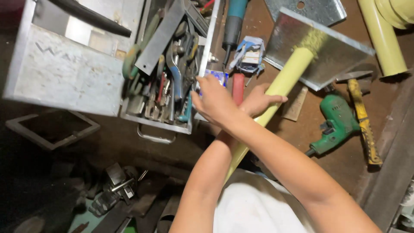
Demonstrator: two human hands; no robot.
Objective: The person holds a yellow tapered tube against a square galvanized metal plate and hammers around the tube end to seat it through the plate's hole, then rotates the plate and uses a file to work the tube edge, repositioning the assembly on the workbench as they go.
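My arms are crossed. My left hand [258,101] is wrapped around a pale yellow tube [288,77], which slants up to a galvanised metal plate [327,51]. My right hand [213,100] reaches left over it, fingers apart. Its fingertips are at the right rim of a metal toolbox tray [155,123] full of wrenches and pliers [170,86]. A small blue and white packet [217,77] and a red handle [238,86] lie just beyond my right hand. I see nothing held in it.
A green electric drill [337,125] and a yellow-handled hammer [364,123] lie on the brown surface at right. A teal power tool [235,19] is at top centre, a thick yellow pipe [384,39] top right. A grey toolbox lid [64,73] stands left, a vise [116,185] below.
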